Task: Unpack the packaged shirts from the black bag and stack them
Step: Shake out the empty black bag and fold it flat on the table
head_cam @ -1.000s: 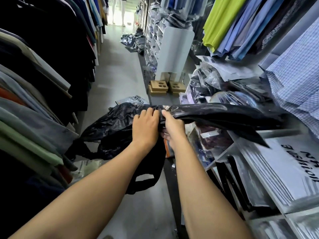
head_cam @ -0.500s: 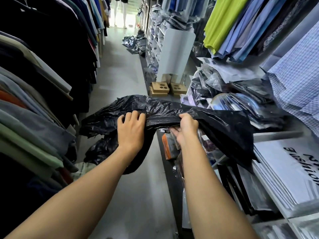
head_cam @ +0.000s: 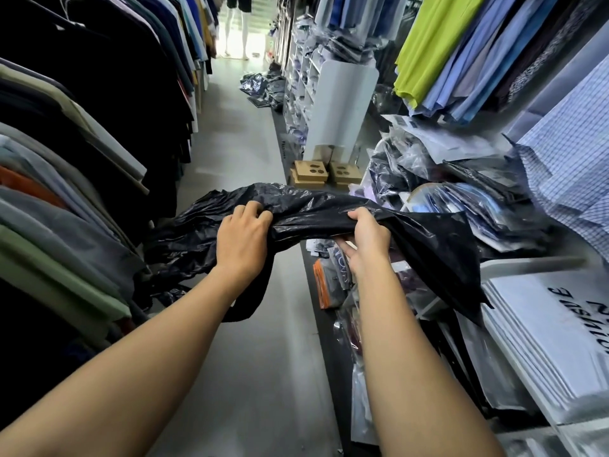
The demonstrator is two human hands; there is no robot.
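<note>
A crumpled black plastic bag (head_cam: 313, 209) hangs limp across the aisle at chest height. My left hand (head_cam: 242, 237) grips a bunched fold of it from above. My right hand (head_cam: 367, 235) grips the bag about a hand's width to the right, thumb over the top edge; a flat flap (head_cam: 441, 258) droops from there over the shelf. Packaged shirts in clear wrappers (head_cam: 461, 206) lie heaped on the shelf to the right. A stack of white printed packages (head_cam: 547, 338) sits at the near right.
Hanging garments (head_cam: 82, 166) line the left side. Bright shirts (head_cam: 461, 51) hang above the right shelving. Cardboard boxes (head_cam: 311, 171) sit on the grey floor beside a white panel (head_cam: 342, 103). More dark packages (head_cam: 263, 85) lie farther down the aisle.
My hands have moved apart along the bag. The bag has gone from stretched flat over the shelf to bunched and sagging, its right flap dropping lower.
</note>
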